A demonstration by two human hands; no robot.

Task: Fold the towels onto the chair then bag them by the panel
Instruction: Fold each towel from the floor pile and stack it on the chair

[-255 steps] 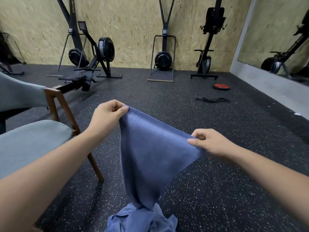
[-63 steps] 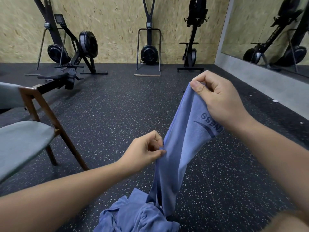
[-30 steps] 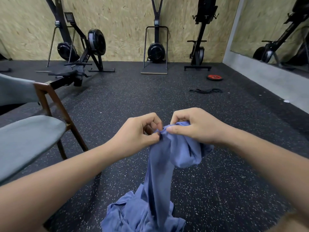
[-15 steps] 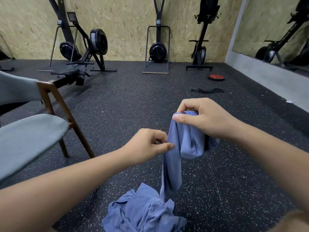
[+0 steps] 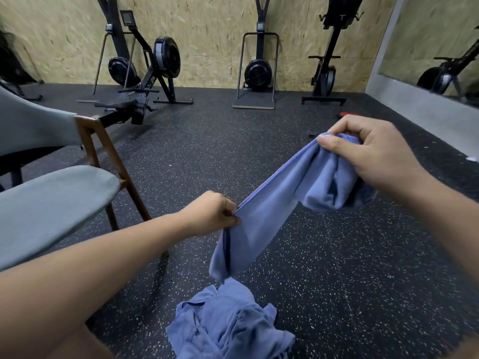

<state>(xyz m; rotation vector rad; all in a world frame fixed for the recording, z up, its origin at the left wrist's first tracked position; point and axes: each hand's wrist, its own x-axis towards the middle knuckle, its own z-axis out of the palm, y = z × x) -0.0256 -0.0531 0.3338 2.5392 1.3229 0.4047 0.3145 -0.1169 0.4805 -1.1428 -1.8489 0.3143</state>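
The person is at the folding step, with one blue towel (image 5: 269,211) stretched in the air between both hands. The right hand (image 5: 373,156) grips a bunched end, thumb on top and fingers curled round the gathered cloth, which bulges out below the fist. The left hand (image 5: 210,216), lower and nearer the body, pinches the edge of the same towel. From that pinch the rest hangs down in a narrow fold, its tip just above a crumpled pile (image 5: 228,322) of more blue towels on the floor (image 5: 337,281).

The towel looks gathered rather than flat. The next move probably calls for finding its corners, spreading it between the two grips and bringing the ends together. It can then go to the chair (image 5: 51,203), out to the left of the left hand. The way to the grey seat looks open.

Beyond the grips a rowing machine (image 5: 145,81) and other gym machines stand along the wooden wall. A red plate (image 5: 348,114) peeks out just past the right hand. No bag is in view.
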